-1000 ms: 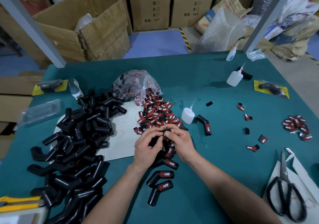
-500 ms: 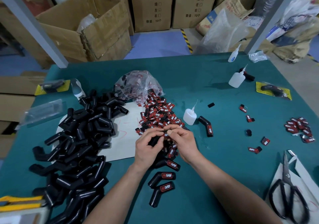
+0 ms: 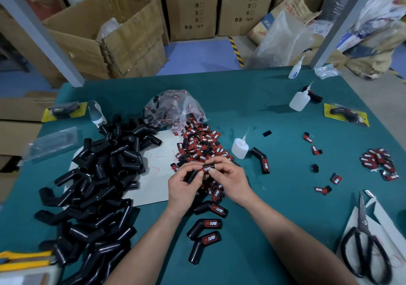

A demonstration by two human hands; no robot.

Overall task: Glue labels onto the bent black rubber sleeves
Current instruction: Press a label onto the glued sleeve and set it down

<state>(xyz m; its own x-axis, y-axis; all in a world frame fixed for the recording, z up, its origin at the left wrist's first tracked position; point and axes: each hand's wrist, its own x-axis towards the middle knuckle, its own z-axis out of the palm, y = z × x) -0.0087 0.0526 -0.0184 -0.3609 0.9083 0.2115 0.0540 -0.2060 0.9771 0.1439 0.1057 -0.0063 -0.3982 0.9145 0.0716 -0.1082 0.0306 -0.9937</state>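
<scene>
My left hand (image 3: 184, 186) and my right hand (image 3: 230, 179) together hold one bent black rubber sleeve (image 3: 193, 175) above the table's middle. Both thumbs press on a red and black label (image 3: 206, 168) lying on that sleeve. A big heap of unlabelled black sleeves (image 3: 96, 186) fills the left side. Loose red labels (image 3: 200, 144) are piled just behind my hands. Three labelled sleeves (image 3: 208, 223) lie in front of my wrists, and another labelled sleeve (image 3: 261, 160) lies to the right. A small white glue bottle (image 3: 240, 146) stands beside the label pile.
A clear bag of labels (image 3: 173, 106) sits behind the pile. Two more glue bottles (image 3: 298, 100) stand at the back right. Scattered labels (image 3: 377, 161) lie on the right. Black scissors (image 3: 364, 247) rest on white paper at the front right. Cardboard boxes stand beyond the green table (image 3: 252, 100).
The label now lies flat on top of the sleeve with both thumbs on it. My hands stay in the same spot; the view has shifted slightly.
</scene>
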